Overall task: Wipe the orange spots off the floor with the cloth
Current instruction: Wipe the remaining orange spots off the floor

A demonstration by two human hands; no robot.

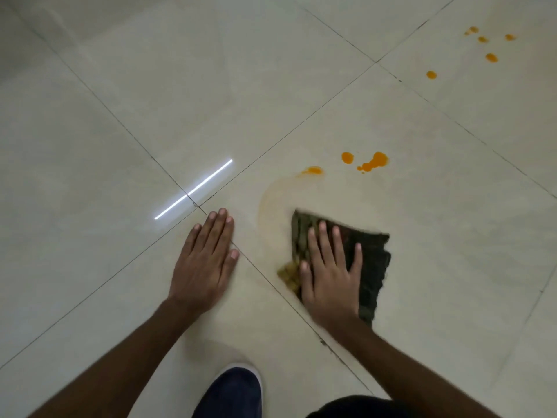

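A dark folded cloth (372,260) with a yellow-stained corner lies flat on the pale tiled floor (211,86). My right hand (330,273) presses down on it, fingers spread. Just left of the cloth curves a faint orange smear (266,212). Beyond it sit a few orange spots (375,160), one of them half smeared (313,170). A second group of several orange spots (491,57) lies far off at the upper right. My left hand (206,260) rests flat on the floor, left of the cloth, holding nothing.
Dark grout lines cross the tiles diagonally. A bright strip-light reflection (193,190) shines on the floor ahead of my left hand. My dark blue shoe (232,393) and a dark-clothed knee (361,407) sit at the bottom edge.
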